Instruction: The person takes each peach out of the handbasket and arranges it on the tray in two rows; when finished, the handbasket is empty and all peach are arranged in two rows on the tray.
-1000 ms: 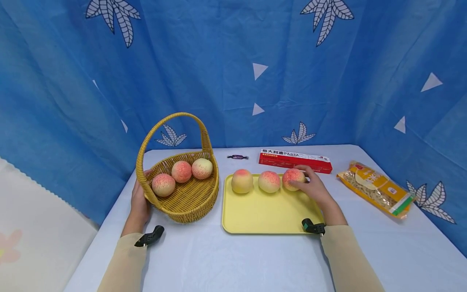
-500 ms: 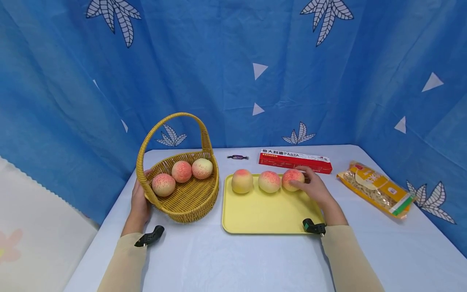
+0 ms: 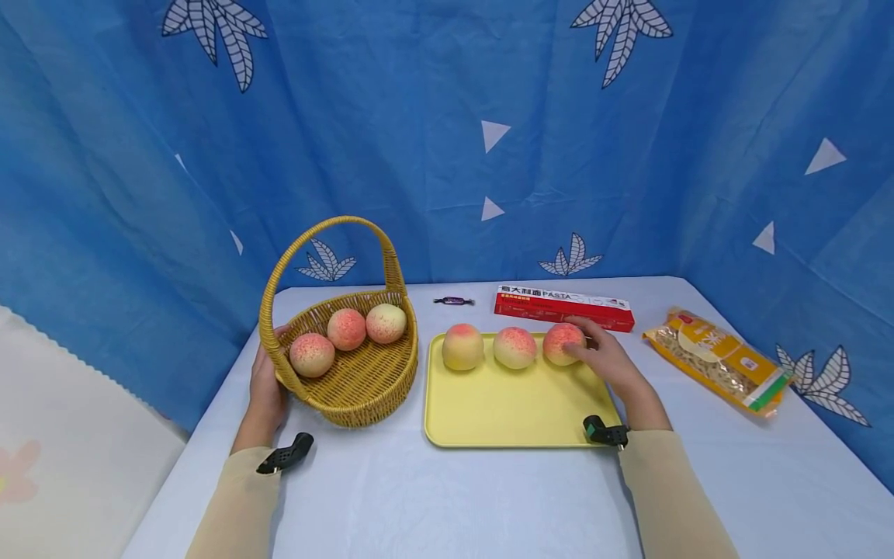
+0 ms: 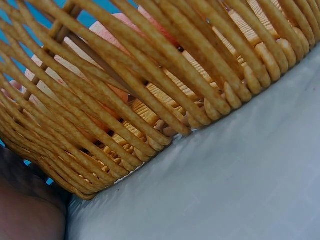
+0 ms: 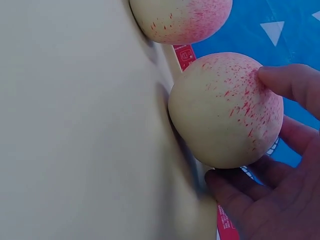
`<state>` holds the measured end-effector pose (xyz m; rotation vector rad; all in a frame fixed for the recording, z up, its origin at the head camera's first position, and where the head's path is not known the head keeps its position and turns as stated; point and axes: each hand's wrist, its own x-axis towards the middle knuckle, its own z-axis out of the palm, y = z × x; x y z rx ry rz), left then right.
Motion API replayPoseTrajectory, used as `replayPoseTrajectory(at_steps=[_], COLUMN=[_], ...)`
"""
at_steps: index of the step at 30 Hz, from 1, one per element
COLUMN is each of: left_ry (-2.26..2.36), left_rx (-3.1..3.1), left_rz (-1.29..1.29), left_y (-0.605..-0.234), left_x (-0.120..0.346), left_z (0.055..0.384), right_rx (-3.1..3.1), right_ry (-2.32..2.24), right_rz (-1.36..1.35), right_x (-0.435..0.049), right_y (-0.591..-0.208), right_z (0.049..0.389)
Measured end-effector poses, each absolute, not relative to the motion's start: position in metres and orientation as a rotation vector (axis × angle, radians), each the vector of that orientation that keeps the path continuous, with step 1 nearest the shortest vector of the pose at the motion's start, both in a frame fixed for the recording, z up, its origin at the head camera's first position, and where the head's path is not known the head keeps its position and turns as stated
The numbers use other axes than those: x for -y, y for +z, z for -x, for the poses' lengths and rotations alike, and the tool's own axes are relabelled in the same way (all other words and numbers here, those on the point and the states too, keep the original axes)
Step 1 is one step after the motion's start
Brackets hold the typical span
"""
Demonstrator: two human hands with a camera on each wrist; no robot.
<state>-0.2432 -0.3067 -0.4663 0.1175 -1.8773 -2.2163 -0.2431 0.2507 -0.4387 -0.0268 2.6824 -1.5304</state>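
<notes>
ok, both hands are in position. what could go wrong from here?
1. The right hand is around the rightmost peach; a round thing like that might slip or roll if gripped unevenly.
2. The middle peach sits close beside it on the yellow tray, so a sideways nudge could bump it.
3. The left hand is against the basket; pushing could shift it.

Fingers (image 5: pixel 232 197) around a red-speckled peach (image 5: pixel 220 115), 2nd peach (image 5: pixel 180 20) at top, pale tray (image 5: pixel 85 125), blue cloth (image 5: pixel 245 30)

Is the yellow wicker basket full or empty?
Partly full: the yellow wicker basket holds three round, pink-speckled peaches, leaving bare woven floor showing.
</notes>
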Motion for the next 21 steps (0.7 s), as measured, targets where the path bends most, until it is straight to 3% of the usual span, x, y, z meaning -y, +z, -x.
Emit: replayPoseTrajectory(at_steps=[21], left_ry=[-2.205], left_rx=[1.875], left_rz=[-0.097], left_y=[-0.4666], left_x=[0.3056], left_z=[0.2422], right_rx=[-2.654], right_ry=[-1.549], right_rz=[0.034], right_x=[-0.2494], right_y=[-0.4385], right_z=[0.2423])
